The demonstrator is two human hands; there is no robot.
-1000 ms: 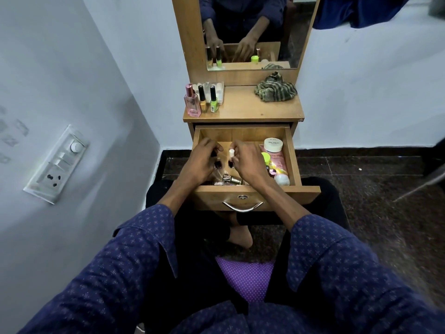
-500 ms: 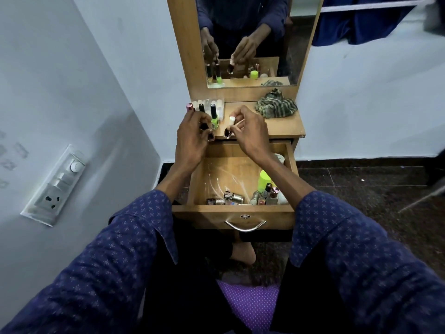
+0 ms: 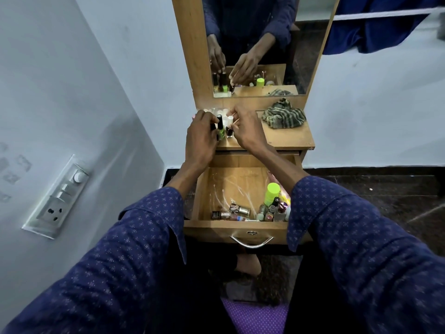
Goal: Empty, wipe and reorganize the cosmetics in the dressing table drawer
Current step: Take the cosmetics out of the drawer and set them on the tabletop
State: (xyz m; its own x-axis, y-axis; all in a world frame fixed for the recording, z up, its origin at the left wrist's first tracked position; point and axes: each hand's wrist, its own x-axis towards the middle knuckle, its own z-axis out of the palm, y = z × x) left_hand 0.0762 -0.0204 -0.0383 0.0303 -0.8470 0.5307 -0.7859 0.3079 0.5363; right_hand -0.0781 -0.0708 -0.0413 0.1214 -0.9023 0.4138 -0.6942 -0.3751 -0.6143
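The wooden drawer (image 3: 204,189) stands pulled open below the dressing table top (image 3: 286,138). Both hands are up on the left of that top. My left hand (image 3: 201,136) holds a small dark nail polish bottle beside the green nail polish bottle (image 3: 220,131). My right hand (image 3: 245,130) pinches a dark bottle with a white cap (image 3: 230,131) and sets it down on the top. Small white containers (image 3: 216,111) stand behind them. Several nail polish bottles (image 3: 237,210) and a lime green tube (image 3: 272,192) lie in the drawer's front part.
A striped green cloth (image 3: 284,114) lies crumpled at the back right of the top. The mirror (image 3: 265,44) rises behind it. A switch panel (image 3: 57,196) is on the left wall. The metal drawer handle (image 3: 251,243) faces me above my knees.
Both hands rose out of the drawer, each carrying a small bottle, and reached the left of the table top. The view tilted so the drawer now sits lower.
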